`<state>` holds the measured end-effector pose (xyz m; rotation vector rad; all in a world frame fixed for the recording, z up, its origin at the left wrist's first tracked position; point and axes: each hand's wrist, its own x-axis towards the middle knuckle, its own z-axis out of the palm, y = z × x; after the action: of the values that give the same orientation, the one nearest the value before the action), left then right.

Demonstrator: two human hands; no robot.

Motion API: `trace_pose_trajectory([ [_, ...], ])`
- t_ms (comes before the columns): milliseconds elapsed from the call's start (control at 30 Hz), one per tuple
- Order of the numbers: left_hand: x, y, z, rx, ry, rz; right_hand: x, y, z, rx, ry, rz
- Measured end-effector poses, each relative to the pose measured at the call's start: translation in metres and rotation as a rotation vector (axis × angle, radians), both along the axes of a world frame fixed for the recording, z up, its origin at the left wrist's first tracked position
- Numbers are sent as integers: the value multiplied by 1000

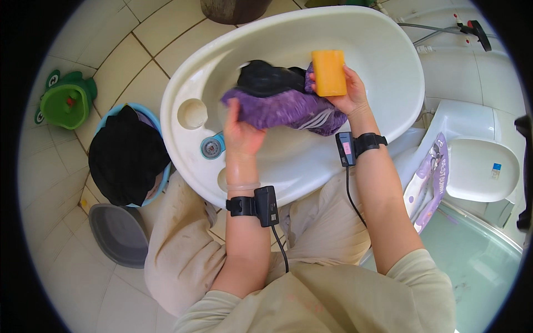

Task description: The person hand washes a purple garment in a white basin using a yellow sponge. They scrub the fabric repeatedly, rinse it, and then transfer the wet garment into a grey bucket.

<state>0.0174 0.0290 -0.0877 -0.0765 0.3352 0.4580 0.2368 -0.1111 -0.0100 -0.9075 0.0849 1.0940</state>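
Note:
A purple and black garment (287,106) with white stripes is held up over a white plastic baby bathtub (387,50). My left hand (245,133) grips the purple cloth near its left end, fingers partly hidden behind it. In my right hand (349,91) is a yellow-orange bar of soap (329,73), upright, its broad face showing. Part of the garment lies behind the soap and beside that hand; whether the right fingers also pinch the cloth, I cannot tell. The garment's left part is blurred.
Left of the tub stands a light-blue basin (165,183) heaped with black cloth (127,158), with a grey basin (118,237) below it. A green frog-shaped potty (66,104) is by the wall. On the right are a white toilet (483,166), a purple-and-white bag (433,183) and a shower hose (429,29).

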Motion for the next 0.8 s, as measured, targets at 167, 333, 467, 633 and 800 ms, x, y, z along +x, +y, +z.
trace_pose_trajectory([
  [167,13,-16,4,-152,284,59,-5,-2,-8,48,-272,51],
  [333,22,-23,-19,-171,459,139,-27,3,-35,-17,-25,142],
  [467,13,-19,-26,-69,734,176,-32,20,-57,-646,-304,661],
  [633,5,-32,-33,271,1093,191,-55,56,-91,-1208,-1210,829],
  [800,6,-46,-46,274,1197,-78,-76,70,-106,-1489,-1232,752],
])
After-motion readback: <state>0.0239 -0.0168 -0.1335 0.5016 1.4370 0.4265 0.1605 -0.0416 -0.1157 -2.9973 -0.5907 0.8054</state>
